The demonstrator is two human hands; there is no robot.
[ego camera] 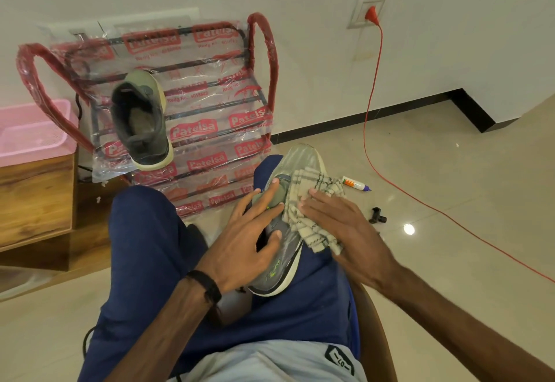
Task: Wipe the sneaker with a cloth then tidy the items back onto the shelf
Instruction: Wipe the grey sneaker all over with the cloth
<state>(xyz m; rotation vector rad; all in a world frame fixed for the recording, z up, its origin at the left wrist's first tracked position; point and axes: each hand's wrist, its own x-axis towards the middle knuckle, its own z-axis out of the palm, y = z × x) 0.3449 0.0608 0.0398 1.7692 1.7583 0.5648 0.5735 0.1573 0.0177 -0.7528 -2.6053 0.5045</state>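
Your light shorts (270, 357) and blue leggings (144, 249) fill the bottom of the view, and both forearms reach forward over your lap from a seated position. Your left hand (243, 243), with a black band (207, 287) at the wrist, lies palm down on the grey sneaker (285, 249), fingers straight and spread wide: the fingertips rest on the tongue and laces, and the thumb presses the side of the upper near the collar. That sneaker rests on your right thigh, heel toward you and toe pointing away toward the shelf (210, 117). Your right hand (336, 219) lies flat, fingers straight and close together, pressing the checked cream cloth (306, 201) against the sneaker's right side; the cloth bunches under the palm and hangs off the sole edge. Neither hand curls around anything. A 2nd sneaker (141, 117), green-grey with a pale sole, sits on an upper tier of the plastic-wrapped red shelf, its opening facing you. On the tiled floor just right of your knee lie a glue tube (356, 184) and a small black object (377, 216). A red cable (372, 96) trails from a wall socket (368, 12) across the floor, and a pink basket (33, 129) stands on a wooden unit (36, 195) at the left.
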